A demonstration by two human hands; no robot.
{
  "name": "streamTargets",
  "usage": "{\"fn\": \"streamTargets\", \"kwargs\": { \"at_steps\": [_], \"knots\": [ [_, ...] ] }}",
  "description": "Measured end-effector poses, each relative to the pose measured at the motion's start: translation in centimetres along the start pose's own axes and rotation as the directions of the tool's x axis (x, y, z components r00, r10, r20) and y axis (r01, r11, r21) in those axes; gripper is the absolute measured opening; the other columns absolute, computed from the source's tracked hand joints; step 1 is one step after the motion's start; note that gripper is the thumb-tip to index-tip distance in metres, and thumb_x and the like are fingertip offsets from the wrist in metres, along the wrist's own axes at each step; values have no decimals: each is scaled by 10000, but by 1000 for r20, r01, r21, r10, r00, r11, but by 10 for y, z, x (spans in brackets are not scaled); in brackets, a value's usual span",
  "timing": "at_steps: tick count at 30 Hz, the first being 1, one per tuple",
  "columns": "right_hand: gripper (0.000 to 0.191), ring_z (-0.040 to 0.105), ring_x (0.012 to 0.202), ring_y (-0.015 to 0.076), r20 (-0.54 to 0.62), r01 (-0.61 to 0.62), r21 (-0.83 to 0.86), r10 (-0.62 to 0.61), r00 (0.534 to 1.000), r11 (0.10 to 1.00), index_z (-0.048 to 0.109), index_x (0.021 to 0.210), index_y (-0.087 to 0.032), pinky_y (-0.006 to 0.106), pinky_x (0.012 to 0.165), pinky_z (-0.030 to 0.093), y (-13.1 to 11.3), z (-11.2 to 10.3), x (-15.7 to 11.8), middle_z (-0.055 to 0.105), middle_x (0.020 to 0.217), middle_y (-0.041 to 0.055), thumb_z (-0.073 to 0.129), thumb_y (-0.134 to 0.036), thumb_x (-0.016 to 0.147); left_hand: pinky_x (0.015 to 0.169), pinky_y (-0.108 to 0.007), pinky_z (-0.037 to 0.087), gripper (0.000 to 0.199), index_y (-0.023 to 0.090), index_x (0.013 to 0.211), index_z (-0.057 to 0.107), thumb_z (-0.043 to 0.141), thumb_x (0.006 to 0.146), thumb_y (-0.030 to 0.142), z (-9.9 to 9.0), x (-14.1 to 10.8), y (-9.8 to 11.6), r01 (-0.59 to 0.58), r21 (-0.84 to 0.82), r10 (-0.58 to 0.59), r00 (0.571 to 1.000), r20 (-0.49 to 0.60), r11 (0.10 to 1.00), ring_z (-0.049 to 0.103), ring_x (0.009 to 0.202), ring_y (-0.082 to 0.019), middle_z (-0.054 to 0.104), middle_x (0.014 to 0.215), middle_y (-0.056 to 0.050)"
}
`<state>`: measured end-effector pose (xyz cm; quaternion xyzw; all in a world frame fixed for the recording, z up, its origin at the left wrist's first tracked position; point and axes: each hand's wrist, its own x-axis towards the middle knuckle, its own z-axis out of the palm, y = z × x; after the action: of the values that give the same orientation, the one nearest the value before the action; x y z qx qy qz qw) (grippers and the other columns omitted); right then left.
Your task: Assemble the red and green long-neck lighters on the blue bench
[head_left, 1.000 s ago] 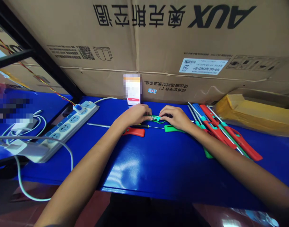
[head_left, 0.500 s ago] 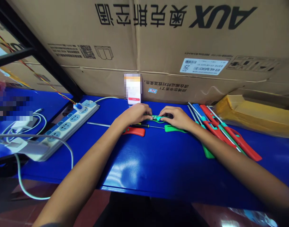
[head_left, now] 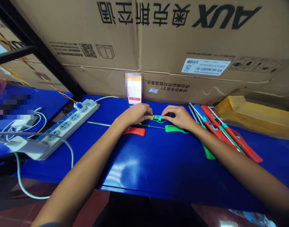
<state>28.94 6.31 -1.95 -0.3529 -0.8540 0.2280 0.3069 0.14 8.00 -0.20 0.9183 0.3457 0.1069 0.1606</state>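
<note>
Both hands work close together at the front of the blue table (head_left: 158, 164), over a small green circuit board (head_left: 156, 118) that sits just above the tabletop between them; a teal clip (head_left: 160, 118) shows on its right end, and a thin green wire (head_left: 161, 121) loops beneath it. The left hand (head_left: 136, 114) comes in from the board's left, its fingers curled and closed on that end; the right hand (head_left: 176, 116) comes in from the right, its fingertips (head_left: 163, 115) pinched in at the clip; the exact grip is partly hidden by the fingers.

Just below the board lie a red-handled screwdriver (head_left: 135, 131), a thin black-handled screwdriver (head_left: 141, 125), and a green-handled tool (head_left: 174, 128); right of the board, well beyond the right hand, sits a pile of red- and green-handled tools (head_left: 229, 138); farther right is a yellow padded envelope (head_left: 253, 118). Left of the board lies a white power strip (head_left: 71, 126); behind the board stands a blurred phone (head_left: 133, 88), propped against a large cardboard box (head_left: 135, 41).
</note>
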Motion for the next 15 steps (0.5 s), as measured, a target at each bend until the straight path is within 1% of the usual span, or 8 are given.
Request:
{"fn": "streamTargets", "kwargs": {
  "at_steps": [6,12,15],
  "knots": [
    [75,779,925,248,-25,19,-17,-20,1000,1000,827,943,-257,410,890,596,0,4,-1,835,1026,55,797,-282,1007,908,-338,543,250,167,1158,857,720,1048,345,0,0,0,1,4,-1,1000,-3,1000,754,990,-233,829,1133,-122],
    [62,771,898,247,-48,2,-59,-5,999,998,794,921,-243,399,868,585,1,6,-3,834,1016,61,784,-232,981,912,-342,534,254,158,1163,857,721,1044,337,-2,0,3,15,-12,-15,1000,6,1000,746,998,-239,825,1135,-129],
    [64,768,897,248,-38,7,-69,-10,999,998,780,925,-245,396,862,583,2,8,-3,831,1027,64,772,-232,988,902,-339,535,261,157,1175,855,712,1046,334,-3,0,5,13,-15,-13,1000,3,1000,743,984,-235,828,1132,-129]
  ]
}}
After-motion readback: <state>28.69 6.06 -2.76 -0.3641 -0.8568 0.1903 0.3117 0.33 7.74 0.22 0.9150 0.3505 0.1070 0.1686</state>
